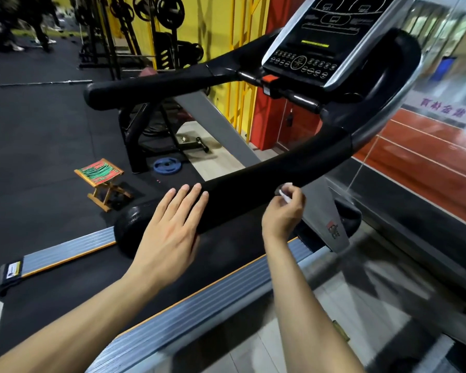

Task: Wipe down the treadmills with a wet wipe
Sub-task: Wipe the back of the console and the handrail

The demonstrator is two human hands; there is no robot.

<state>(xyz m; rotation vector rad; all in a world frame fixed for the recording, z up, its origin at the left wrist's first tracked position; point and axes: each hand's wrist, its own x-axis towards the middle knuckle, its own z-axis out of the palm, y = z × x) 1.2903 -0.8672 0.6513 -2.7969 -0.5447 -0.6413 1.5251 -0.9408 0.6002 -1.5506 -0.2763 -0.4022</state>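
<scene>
One black treadmill with a silver-framed console (pixel 304 47), two padded black handrails, near (pixel 267 184) and far (pixel 156 88), two bare hands, left (pixel 170 227) and right (pixel 284 211), one crumpled white wet wipe (pixel 285 194), one small wooden folding stool with a red-and-green woven seat (pixel 100 175), one blue round weight plate on the floor (pixel 167 166)

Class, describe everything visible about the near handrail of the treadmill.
The near handrail is a thick black bar with a matte, foam-like padded cover, curving up to a silver section beside the console. It runs diagonally above the belt. The left hand rests flat on it, fingers straight; the right hand presses a small white wipe against its side.
</scene>
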